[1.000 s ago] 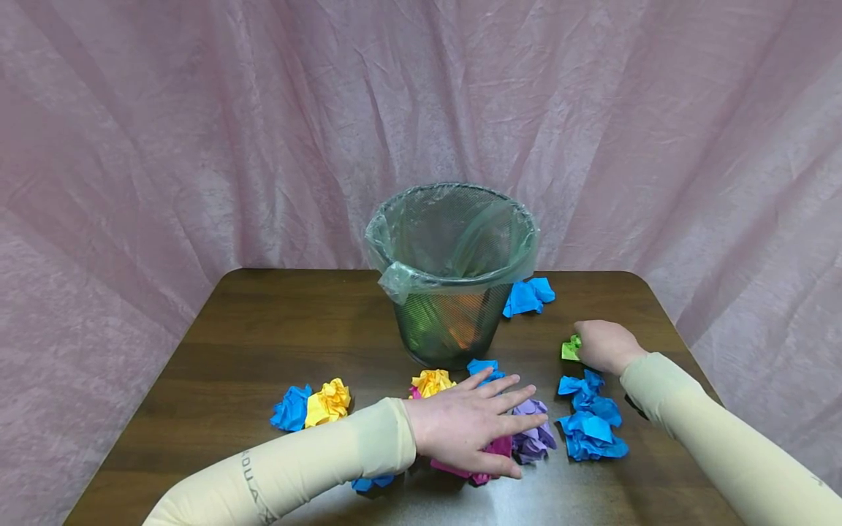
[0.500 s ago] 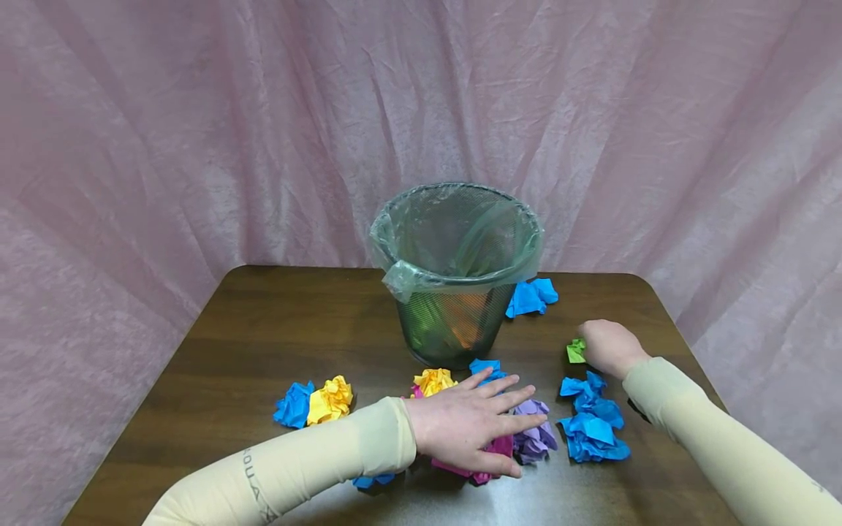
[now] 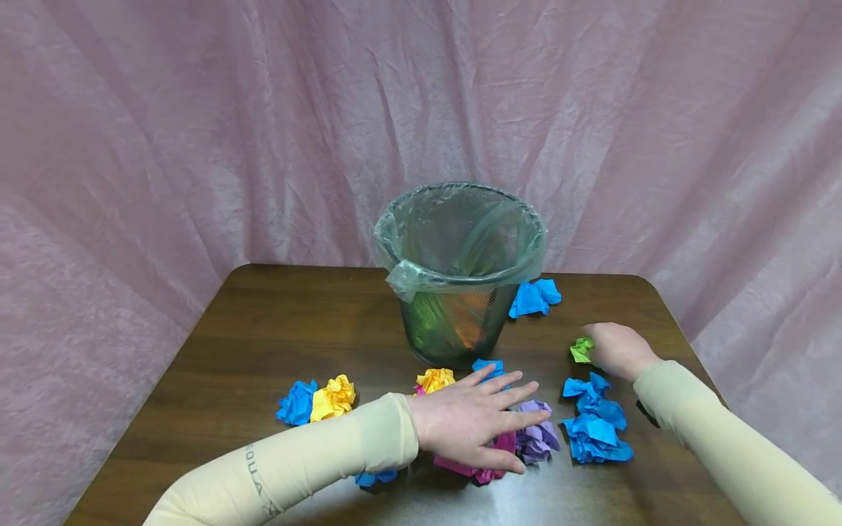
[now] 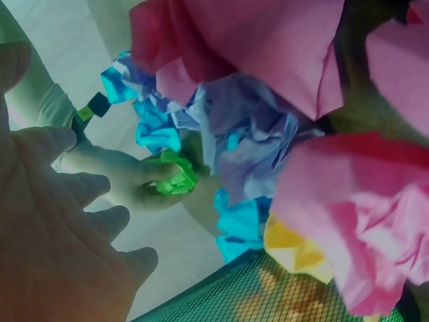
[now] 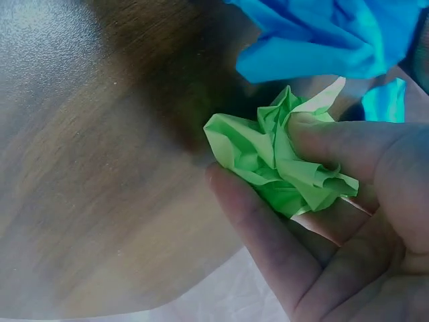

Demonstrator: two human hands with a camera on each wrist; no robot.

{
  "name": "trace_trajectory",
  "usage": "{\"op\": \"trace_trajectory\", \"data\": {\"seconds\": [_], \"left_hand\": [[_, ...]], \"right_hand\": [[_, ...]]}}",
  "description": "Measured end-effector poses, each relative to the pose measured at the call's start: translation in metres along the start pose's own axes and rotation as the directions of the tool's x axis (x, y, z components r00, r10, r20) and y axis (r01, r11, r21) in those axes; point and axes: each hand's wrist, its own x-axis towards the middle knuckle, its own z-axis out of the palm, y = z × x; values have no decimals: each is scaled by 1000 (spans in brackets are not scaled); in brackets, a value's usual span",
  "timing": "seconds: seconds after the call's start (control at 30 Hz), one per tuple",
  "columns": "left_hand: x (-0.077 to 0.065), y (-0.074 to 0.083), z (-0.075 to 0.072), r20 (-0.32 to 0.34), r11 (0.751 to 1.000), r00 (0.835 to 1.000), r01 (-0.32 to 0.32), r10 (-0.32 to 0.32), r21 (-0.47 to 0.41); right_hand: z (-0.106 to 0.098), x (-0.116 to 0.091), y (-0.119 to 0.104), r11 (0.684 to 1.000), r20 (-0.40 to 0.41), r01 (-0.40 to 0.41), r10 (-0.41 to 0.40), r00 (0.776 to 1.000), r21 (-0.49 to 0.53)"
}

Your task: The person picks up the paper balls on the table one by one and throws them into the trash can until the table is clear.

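My right hand pinches a crumpled green paper ball between thumb and fingers near the table's right side. In the head view, two crumpled blue paper balls lie just in front of that hand. My left hand spreads its straight fingers over the middle pile, holding nothing. Beneath and around it are magenta paper balls, a purple paper ball, a yellow paper ball and a blue one, partly covered by the hand.
A mesh wastebasket with a clear liner stands at the table's back middle, green and orange paper inside. Another blue paper ball lies behind its right side. Blue and yellow balls sit at the left; one more blue ball is under the left forearm.
The head view has shifted slightly, moving the scene a little to the right. Both hands keep nearly the same place, the right still pinching the green paper ball.
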Motion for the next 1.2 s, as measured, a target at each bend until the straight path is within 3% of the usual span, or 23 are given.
{"op": "trace_trajectory", "data": {"seconds": [0.2,0.5,0.7,1.0,1.2], "left_hand": [[-1,-2,-8,-17,1000,1000,10,-9,25],[-1,-6,-27,-56,996,998,17,-12,89],[-3,-6,-44,-88,995,996,-2,10,95],[-7,-3,-70,-122,989,992,-19,37,143],[-15,-1,-97,-168,987,985,-18,45,157]], "right_hand": [[-19,-7,3,999,-40,13,-11,999,53],[-66,-17,2,998,-86,37,-32,996,57],[-98,-24,-5,999,-105,20,-16,994,35],[-137,-34,-17,1000,-227,19,-19,974,1],[-160,-36,-29,998,-276,54,-55,960,-11]]}}
